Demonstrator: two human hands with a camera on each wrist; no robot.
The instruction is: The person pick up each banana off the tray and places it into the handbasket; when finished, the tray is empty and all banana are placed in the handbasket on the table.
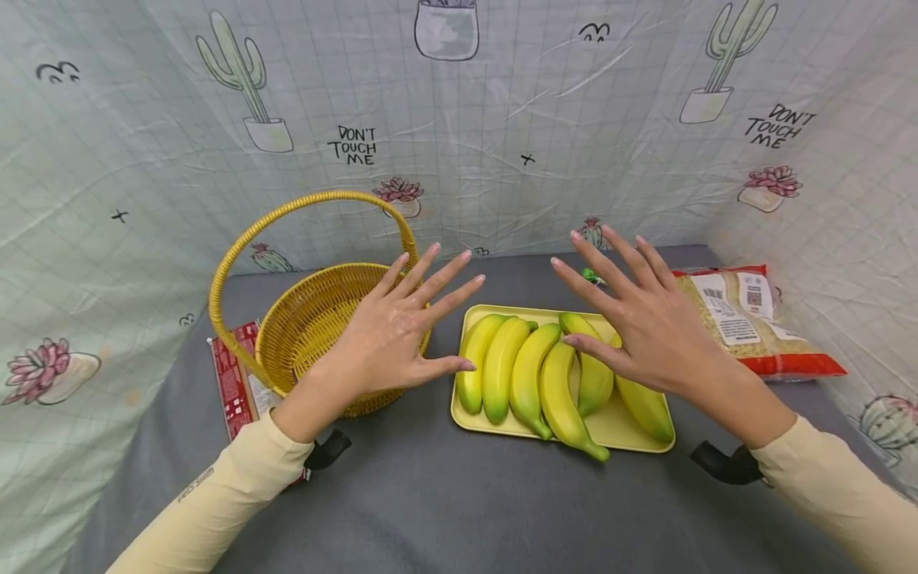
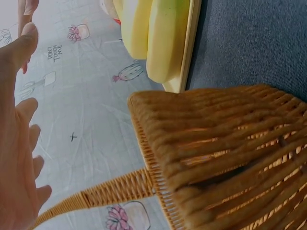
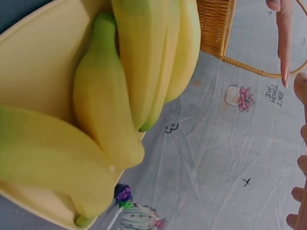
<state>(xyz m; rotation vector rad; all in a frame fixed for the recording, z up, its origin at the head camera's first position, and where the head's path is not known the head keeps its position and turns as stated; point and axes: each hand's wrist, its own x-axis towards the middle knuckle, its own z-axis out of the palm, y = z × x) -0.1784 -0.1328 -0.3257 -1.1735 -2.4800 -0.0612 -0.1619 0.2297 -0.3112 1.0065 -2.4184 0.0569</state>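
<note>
Both hands hover with fingers spread and hold nothing. My left hand (image 1: 394, 331) is in front of the right side of a yellow wicker basket (image 1: 276, 319) with a tall arched handle; in the left wrist view the basket's woven wall (image 2: 230, 143) shows close up. My right hand (image 1: 649, 319) is above the right part of a pale yellow tray (image 1: 624, 434), hiding some of it. Several yellow bananas (image 1: 527, 375) with greenish ends lie side by side on the tray, one tip reaching over its front rim. The right wrist view shows bananas (image 3: 103, 96) close by.
Partly behind the basket lies a red package (image 1: 233, 383). On the right is a clear, red-edged bag (image 1: 739, 319) of pale grains. Behind the tray sits a small purple-and-green thing (image 3: 123, 194) with a white stick. A grey cloth (image 1: 459, 510) covers the table; printed curtains (image 1: 473, 119) surround it.
</note>
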